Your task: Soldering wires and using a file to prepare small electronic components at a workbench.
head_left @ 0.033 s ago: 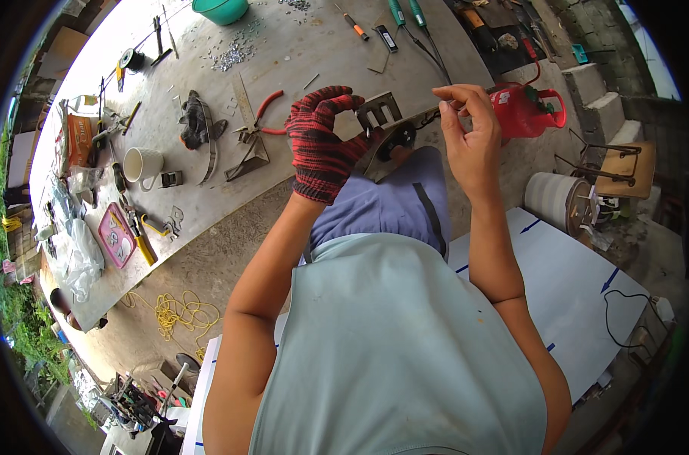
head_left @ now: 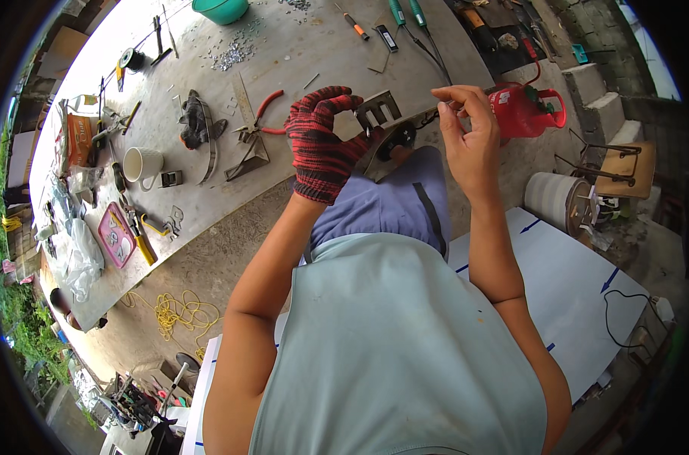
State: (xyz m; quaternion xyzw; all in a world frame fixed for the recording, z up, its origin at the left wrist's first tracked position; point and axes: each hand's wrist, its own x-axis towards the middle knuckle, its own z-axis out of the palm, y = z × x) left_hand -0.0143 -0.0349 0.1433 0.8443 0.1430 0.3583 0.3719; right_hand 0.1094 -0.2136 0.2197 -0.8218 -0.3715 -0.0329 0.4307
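My left hand [head_left: 325,140], in a red and black striped knit glove, is curled at the left end of a slotted metal bracket [head_left: 380,111]. Its thumb rests along the bracket's lower edge, with the index finger by the upper corner. Beneath the bracket, above my lap, is a metal plate bearing a round black part [head_left: 400,138]; the glove partly hides it. My right hand [head_left: 471,133] is bare and raised to the right of the bracket, touching nothing visible. Its fingers are bent, with a small gap between thumb and index finger.
Left of the glove lie red-handled pliers [head_left: 267,114]. Farther left on the metal table [head_left: 208,159] are a dark glove [head_left: 199,121], a white mug [head_left: 142,164] and a pink tray [head_left: 117,236]. A green bowl [head_left: 220,9] stands at the back. A red gas canister [head_left: 517,112] is at right.
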